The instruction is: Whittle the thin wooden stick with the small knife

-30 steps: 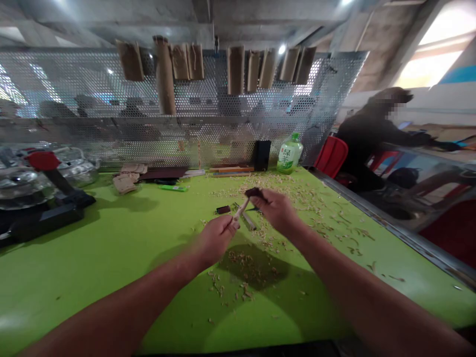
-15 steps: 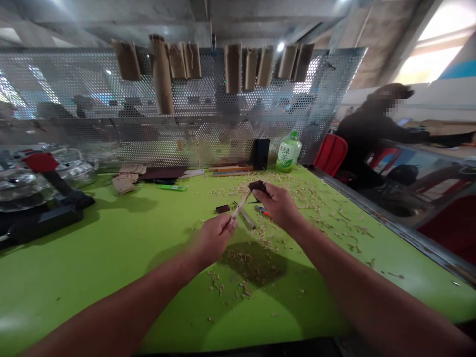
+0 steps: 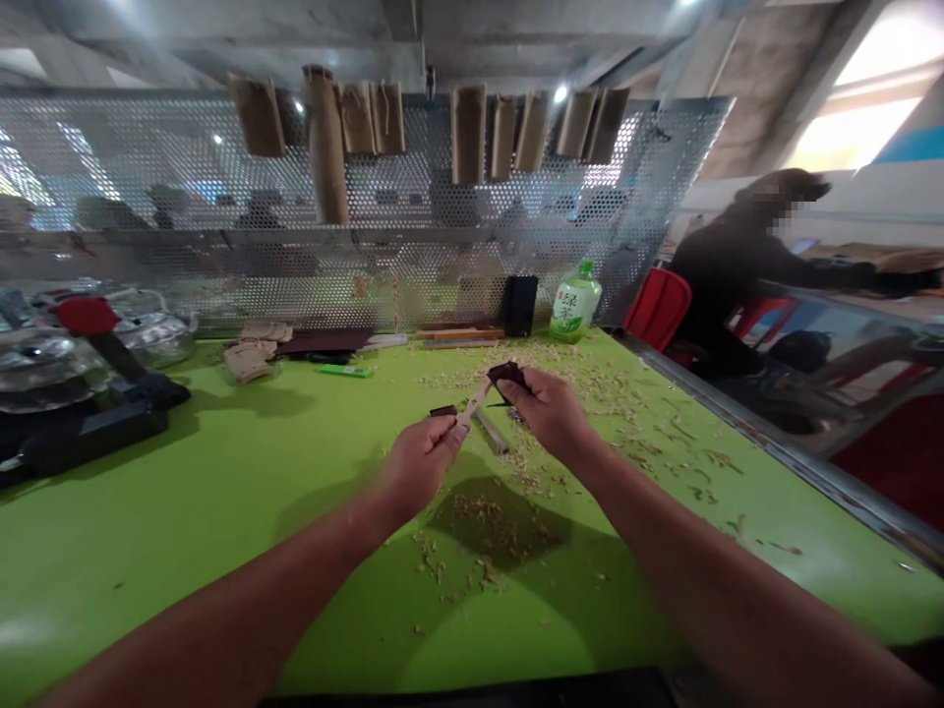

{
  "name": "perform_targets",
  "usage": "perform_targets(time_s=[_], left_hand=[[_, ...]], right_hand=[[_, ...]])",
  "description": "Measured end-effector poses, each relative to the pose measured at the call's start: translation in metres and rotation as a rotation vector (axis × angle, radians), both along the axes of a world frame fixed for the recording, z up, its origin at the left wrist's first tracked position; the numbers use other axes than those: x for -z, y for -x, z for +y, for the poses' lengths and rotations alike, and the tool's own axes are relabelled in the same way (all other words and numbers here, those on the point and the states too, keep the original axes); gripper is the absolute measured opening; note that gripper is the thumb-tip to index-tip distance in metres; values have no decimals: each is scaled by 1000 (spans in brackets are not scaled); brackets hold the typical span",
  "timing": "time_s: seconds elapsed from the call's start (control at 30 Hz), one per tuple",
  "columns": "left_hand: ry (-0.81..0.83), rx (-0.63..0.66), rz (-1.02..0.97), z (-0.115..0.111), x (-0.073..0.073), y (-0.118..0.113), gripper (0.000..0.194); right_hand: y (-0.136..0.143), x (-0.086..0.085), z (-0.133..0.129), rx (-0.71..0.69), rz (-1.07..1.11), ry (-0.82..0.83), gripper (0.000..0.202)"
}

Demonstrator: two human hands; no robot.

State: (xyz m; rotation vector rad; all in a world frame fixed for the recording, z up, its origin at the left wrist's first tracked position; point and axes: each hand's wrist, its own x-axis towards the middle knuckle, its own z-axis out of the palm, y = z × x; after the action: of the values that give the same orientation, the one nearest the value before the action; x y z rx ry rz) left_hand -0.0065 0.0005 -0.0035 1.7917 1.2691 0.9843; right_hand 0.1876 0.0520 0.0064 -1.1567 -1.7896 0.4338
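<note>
Left hand (image 3: 424,460) gripping pale wooden piece (image 3: 475,402), green table (image 3: 221,551)

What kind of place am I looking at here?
Probably a woodworking workshop or craft classroom: pale wood shavings litter the green tabletop, the left hand holds a slim wooden piece, and bamboo-like pieces line the perforated metal screen.

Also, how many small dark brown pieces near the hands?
2: one piece in the right hand, the other piece on the green table just beyond the left hand. Fingers may hide more.
</note>
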Motion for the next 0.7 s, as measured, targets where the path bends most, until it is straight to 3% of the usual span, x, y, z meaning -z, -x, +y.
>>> perform_targets(time_s=[0.17,0.3,0.47,0.6,0.7], left_hand=[[4,2,-23,0,2,0,32],[23,25,-22,0,3,0,30],[27,26,-22,-2,5,0,31],[20,46,-6,-2,6,0,32],[10,41,35,-2,5,1,36]], right_hand=[[8,1,-6,-139,-58,31,29],[4,-1,-2,-1,-9,-6,30],[-3,-1,0,-80,-47,22,30],[-5,-3,2,62,6,1,31],[-1,-3,0,-70,-64,38,29]])
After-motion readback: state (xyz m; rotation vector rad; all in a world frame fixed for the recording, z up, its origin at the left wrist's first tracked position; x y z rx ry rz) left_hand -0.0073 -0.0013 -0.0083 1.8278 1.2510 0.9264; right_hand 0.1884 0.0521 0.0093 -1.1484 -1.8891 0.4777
